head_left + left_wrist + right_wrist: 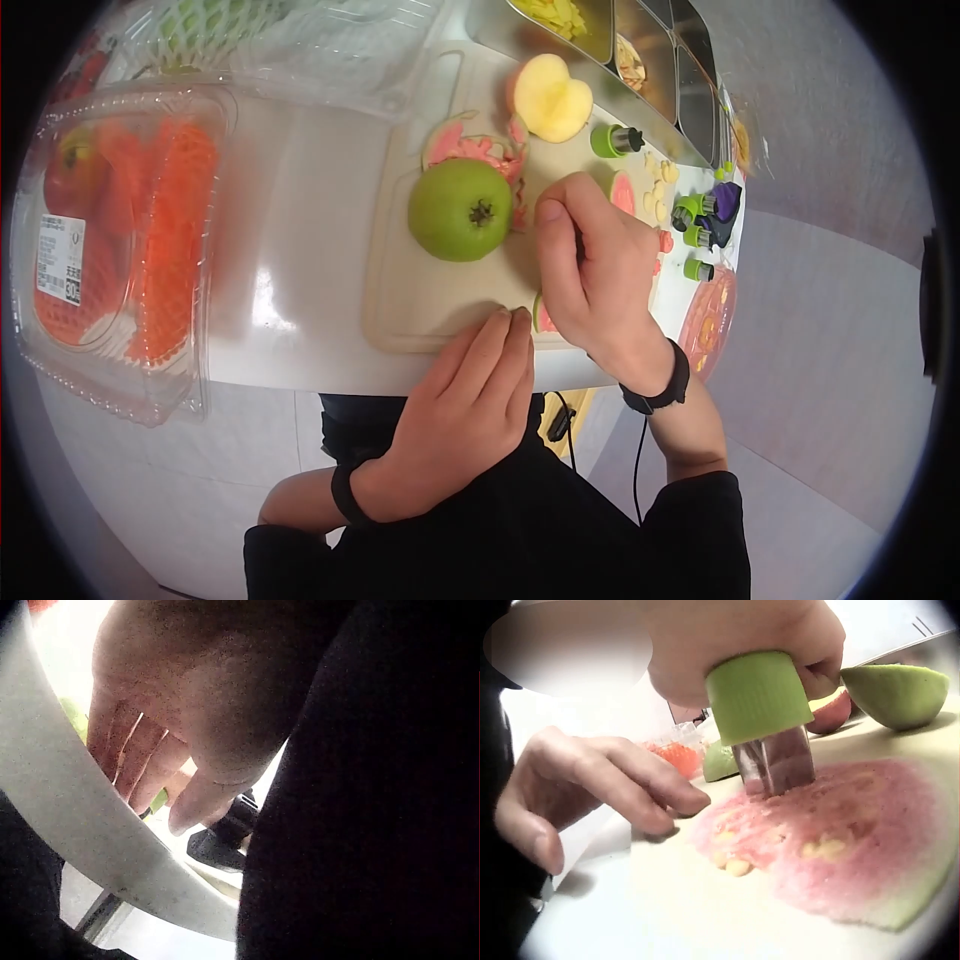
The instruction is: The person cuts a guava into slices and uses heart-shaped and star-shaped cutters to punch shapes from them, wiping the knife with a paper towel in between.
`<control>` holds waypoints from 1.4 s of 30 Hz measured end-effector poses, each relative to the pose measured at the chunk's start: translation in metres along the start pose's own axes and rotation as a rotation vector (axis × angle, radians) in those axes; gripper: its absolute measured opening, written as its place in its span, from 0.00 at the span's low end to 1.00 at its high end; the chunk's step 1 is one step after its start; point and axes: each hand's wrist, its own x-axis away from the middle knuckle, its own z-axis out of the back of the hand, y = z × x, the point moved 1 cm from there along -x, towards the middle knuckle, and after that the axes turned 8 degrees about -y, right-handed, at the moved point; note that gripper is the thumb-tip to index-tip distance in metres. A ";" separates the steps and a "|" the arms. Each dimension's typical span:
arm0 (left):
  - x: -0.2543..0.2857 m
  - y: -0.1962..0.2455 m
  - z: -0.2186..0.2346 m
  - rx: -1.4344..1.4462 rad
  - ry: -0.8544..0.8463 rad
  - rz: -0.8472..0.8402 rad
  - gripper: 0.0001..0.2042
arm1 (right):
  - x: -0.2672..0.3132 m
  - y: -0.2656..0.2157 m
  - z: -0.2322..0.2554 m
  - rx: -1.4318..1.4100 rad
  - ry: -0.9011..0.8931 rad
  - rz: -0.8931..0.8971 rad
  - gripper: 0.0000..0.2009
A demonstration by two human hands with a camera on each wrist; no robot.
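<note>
My right hand (600,260) grips a plunger-like cutter with a green cap (757,697) and a metal tube (776,765). The tube stands on a pink-fleshed guava slice (885,825), its lower edge against the flesh. In the head view that slice is mostly hidden under the hand. My left hand (465,400) lies at the near edge of the cutting board (400,315), fingers extended and holding nothing; its fingertips are beside the slice in the right wrist view. A green guava (460,210) sits on the board, with pink guava scraps (470,145) behind it.
An apple half (550,100) lies at the board's back. To the right are a green cutter (615,140), more small cutters (698,237) and small cut-out pieces (655,190). A divided steel tray (690,90) stands behind; a clear fruit box (125,250) sits left.
</note>
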 end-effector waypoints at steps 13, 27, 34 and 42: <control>0.000 -0.002 -0.003 -0.022 -0.022 -0.003 0.14 | -0.002 -0.004 -0.006 0.064 -0.081 -0.003 0.06; -0.001 0.005 -0.014 -0.217 -0.022 -0.021 0.20 | 0.002 0.006 0.000 -0.040 0.048 0.144 0.09; -0.003 0.007 -0.012 -0.275 -0.041 -0.034 0.22 | 0.021 0.002 0.021 -0.352 0.305 0.140 0.19; -0.004 0.009 -0.009 -0.218 -0.051 -0.024 0.20 | 0.045 -0.020 0.064 0.117 -0.159 0.014 0.08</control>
